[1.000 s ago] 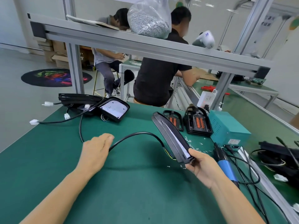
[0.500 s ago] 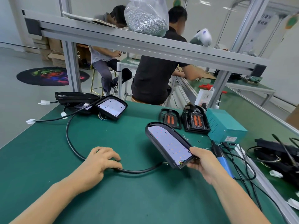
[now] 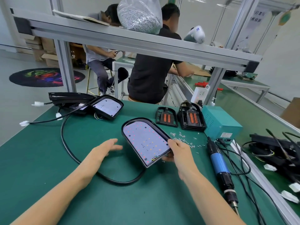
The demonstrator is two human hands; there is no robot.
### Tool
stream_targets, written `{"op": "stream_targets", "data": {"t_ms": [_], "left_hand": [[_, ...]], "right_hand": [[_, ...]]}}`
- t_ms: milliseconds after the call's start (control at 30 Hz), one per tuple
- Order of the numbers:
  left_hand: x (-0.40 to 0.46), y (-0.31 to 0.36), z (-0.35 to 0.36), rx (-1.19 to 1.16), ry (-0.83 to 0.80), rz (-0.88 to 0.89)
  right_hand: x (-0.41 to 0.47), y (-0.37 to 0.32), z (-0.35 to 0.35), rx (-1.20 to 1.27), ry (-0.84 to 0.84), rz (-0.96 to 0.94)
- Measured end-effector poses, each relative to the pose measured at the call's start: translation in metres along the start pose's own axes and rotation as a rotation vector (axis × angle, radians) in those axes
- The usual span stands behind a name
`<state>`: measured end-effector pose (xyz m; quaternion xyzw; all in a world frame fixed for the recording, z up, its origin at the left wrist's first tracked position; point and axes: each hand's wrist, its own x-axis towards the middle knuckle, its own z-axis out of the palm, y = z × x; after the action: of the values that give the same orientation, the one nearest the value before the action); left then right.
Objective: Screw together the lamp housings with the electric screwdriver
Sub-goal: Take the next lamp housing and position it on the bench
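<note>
Gripped at its near right edge by the right hand (image 3: 176, 149), the lamp housing (image 3: 146, 140) sits tilted on the green table (image 3: 48, 159), board side up. Its black shell looks stiff and light; the bare board probably shouldn't be pressed, so the rim is the safer hold. Just left, the left hand (image 3: 103, 147) hovers with relaxed fingers, holding nothing. Its cable (image 3: 68, 148) loops away leftward. Loose screws (image 3: 183, 138) and the screwdriver (image 3: 219, 163) lie to the right.
</note>
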<state>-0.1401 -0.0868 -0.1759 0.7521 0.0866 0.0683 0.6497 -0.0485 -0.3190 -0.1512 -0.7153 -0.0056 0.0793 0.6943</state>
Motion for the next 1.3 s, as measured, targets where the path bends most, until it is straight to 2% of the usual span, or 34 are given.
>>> {"op": "stream_targets", "data": {"t_ms": [133, 233, 300, 433, 533, 633, 733, 833, 900, 1033, 1300], "left_hand": [[0.018, 0.006, 0.02, -0.353, -0.096, -0.073], [0.033, 0.01, 0.032, -0.52, 0.061, -0.166], [0.04, 0.011, 0.033, -0.544, 0.116, -0.208], [0.046, 0.011, 0.027, -0.503, 0.094, -0.209], [0.052, 0.012, 0.032, -0.488, 0.091, -0.229], [0.061, 0.011, 0.038, -0.575, 0.116, -0.284], [0.074, 0.012, 0.039, -0.647, 0.168, -0.353], [0.08, 0.011, 0.04, -0.603, 0.211, -0.353], [0.079, 0.008, 0.041, -0.583, 0.219, -0.332], [0.07, 0.0, 0.042, -0.583, 0.23, -0.277], [0.062, 0.0, 0.045, -0.683, 0.295, -0.205]], "right_hand": [[0.0, -0.008, 0.017, -0.029, -0.059, 0.023], [0.001, -0.009, 0.027, -0.036, -0.073, 0.043], [0.003, -0.008, 0.026, -0.082, -0.101, 0.062], [0.004, 0.001, 0.01, -0.274, -0.157, 0.083], [0.004, 0.008, 0.002, -0.438, -0.171, 0.028], [0.008, 0.007, 0.001, -0.589, -0.18, -0.069], [0.012, 0.0, -0.002, -0.682, -0.248, -0.075], [0.018, -0.013, -0.009, -0.723, -0.339, -0.029], [0.026, -0.021, -0.012, -0.779, -0.303, -0.054], [0.064, -0.03, -0.008, -0.913, -0.108, -0.194], [0.132, -0.018, 0.02, -1.18, -0.017, -0.152]]}}
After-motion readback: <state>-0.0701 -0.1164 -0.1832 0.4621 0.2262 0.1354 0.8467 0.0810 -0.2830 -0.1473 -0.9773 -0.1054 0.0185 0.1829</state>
